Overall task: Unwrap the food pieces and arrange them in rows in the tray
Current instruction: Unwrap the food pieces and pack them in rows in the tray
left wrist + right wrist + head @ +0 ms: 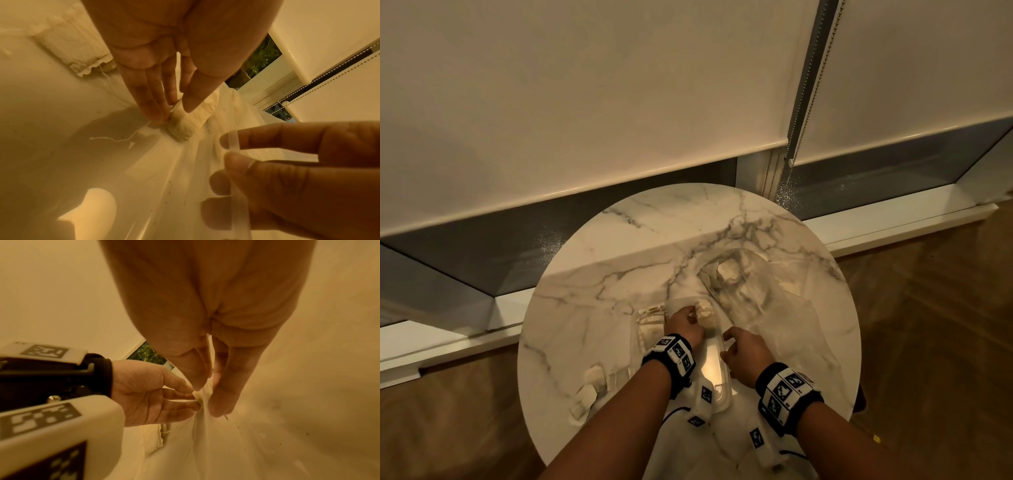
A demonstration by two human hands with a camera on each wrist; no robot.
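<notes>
A clear plastic tray lies in the middle of the round marble table. Over its far end my left hand pinches a pale, partly wrapped food piece between thumb and fingers. The left wrist view shows that piece low over the tray floor, a thin string trailing from it. My right hand pinches the tray's right rim between thumb and forefinger. Pale pieces lie along the tray's left side, one of them crinkled.
A crumpled clear plastic bag lies on the table to the right and behind the tray, with a pale piece inside it. Several wrapped pieces sit near the table's front left edge. A window sill and blinds stand behind the table.
</notes>
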